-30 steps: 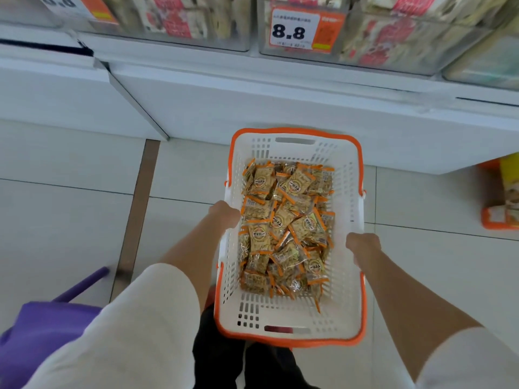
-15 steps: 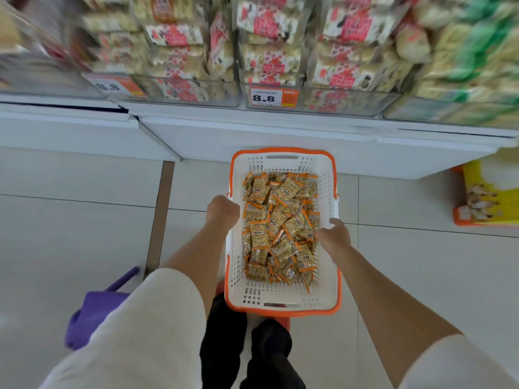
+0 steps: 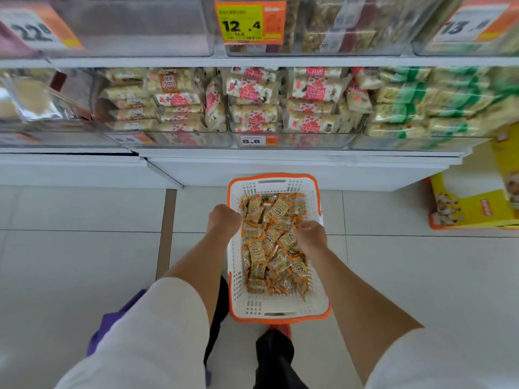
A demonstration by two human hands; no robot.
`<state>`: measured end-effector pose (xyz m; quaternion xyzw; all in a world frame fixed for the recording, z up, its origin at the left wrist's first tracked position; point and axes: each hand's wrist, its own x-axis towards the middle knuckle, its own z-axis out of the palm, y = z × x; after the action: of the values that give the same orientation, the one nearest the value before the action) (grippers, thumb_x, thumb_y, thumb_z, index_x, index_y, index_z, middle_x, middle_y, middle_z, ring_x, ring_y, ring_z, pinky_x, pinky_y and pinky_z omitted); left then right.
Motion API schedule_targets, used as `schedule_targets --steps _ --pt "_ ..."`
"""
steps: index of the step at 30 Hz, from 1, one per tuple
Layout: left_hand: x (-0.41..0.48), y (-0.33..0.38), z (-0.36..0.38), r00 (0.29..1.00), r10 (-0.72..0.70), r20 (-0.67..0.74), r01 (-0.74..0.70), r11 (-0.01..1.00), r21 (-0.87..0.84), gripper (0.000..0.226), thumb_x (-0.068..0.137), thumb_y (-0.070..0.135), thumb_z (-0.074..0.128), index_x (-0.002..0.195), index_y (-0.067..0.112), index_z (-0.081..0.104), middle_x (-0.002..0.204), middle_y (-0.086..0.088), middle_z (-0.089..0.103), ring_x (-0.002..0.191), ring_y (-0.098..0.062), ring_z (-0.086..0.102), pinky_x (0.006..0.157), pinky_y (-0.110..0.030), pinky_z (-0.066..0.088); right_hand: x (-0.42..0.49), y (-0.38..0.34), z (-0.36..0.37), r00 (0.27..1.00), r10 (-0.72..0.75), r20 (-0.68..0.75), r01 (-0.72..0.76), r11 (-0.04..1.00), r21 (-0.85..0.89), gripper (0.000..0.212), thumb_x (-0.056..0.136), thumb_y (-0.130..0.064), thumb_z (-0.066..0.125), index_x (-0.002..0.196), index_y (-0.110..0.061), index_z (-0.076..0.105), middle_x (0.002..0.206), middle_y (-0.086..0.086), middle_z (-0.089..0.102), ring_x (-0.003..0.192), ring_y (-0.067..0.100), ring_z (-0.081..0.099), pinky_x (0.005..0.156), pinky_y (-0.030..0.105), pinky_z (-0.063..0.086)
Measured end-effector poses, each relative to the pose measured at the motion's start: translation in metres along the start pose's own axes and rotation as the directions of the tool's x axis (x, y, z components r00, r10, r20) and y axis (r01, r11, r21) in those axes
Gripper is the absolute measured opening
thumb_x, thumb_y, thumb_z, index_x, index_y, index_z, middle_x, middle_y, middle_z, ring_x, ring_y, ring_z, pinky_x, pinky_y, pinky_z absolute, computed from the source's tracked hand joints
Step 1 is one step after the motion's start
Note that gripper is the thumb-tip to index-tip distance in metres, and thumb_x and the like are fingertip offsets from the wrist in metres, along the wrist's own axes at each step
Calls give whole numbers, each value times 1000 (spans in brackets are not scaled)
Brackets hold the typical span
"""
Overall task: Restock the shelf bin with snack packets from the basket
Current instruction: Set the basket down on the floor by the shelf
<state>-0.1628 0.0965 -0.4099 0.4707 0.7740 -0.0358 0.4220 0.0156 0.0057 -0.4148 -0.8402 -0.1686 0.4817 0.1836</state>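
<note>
Now the right hand (image 3: 310,238) has left the right rim of the white plastic basket with an orange rim (image 3: 280,306) and dipped in among the small tan-and-orange snack packets (image 3: 262,249); its fingers curl down into the heap towards the far end, but the back of the hand hides the tips, so I cannot tell whether they have closed on a packet. The left hand (image 3: 224,223) keeps its curled grip on the left rim, holding the basket low in front of the legs; every packet still lies inside it.

The view has also lifted since a second ago, bringing the shelf into sight: lower clear plastic bins (image 3: 196,137) packed with red-and-white and green-wrapped bars; above them, an upper-left clear bin (image 3: 126,26) that looks almost bare. That one may be the bin to fill, though nothing settles it.

By my reading, carrying has ended and picking has begun; the basket now hangs from one hand alone, so it may tip; no packet has yet reached a bin.
</note>
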Motion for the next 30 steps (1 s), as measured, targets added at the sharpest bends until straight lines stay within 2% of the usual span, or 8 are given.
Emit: schedule_targets --steps 3,7,11,16,19,24,28,30 --pt "20 5 1 999 32 31 -32 999 17 14 86 5 48 77 5 58 70 -7 57 55 -17 50 47 -23 38 12 -7 15 999 27 -29 -26 998 49 16 90 -13 51 99 -15 65 93 8 71 66 18 60 57 26 47" --pt "59 16 2 991 67 114 -73 996 49 16 84 2 45 80 2 61 78 -11 64 63 -20 56 50 -26 44 30 -9 38 990 103 -96 -90 987 130 12 90 -13 54 96 -15 65 83 6 69 55 13 53 44 20 38" --pt "103 26 4 968 119 222 -146 983 110 19 86 6 46 90 1 64 91 -15 70 83 -27 68 72 -36 58 48 -11 64 952 240 -189 -188 948 258 11 87 -13 58 93 -17 65 76 4 68 54 12 52 47 20 41" --pt "140 30 5 917 128 377 -204 964 169 16 89 7 47 92 4 63 91 -15 69 88 -29 69 76 -37 57 60 -6 96 859 403 -316 -243 864 440 10 89 -11 56 92 -12 66 74 4 66 56 17 54 54 27 46" --pt "160 28 12 899 142 414 -236 954 184 14 86 6 48 86 4 62 90 -17 68 84 -31 68 71 -37 55 72 0 116 871 390 -298 -229 860 455 18 93 -16 56 108 -11 65 79 6 68 53 15 54 48 23 43" --pt "183 19 36 850 216 480 -371 893 254 21 87 6 42 76 2 60 79 -17 65 69 -26 58 62 -32 47 94 14 137 875 412 -252 -248 831 497 13 94 -16 56 103 -10 63 66 1 57 48 12 46 43 19 33" --pt "208 9 77 816 240 526 -389 901 192 22 83 0 46 65 8 57 65 -15 58 62 -26 55 61 -38 50 129 35 154 868 441 -230 -257 794 551 16 88 -6 56 102 -6 63 75 3 56 54 15 44 49 24 34" --pt "221 8 103 800 265 538 -390 911 131 35 86 -1 48 57 15 58 58 -10 57 58 -26 55 63 -41 51 155 48 159 869 426 -251 -241 809 537 17 92 -6 52 106 -4 62 80 0 57 52 14 43 48 24 34"
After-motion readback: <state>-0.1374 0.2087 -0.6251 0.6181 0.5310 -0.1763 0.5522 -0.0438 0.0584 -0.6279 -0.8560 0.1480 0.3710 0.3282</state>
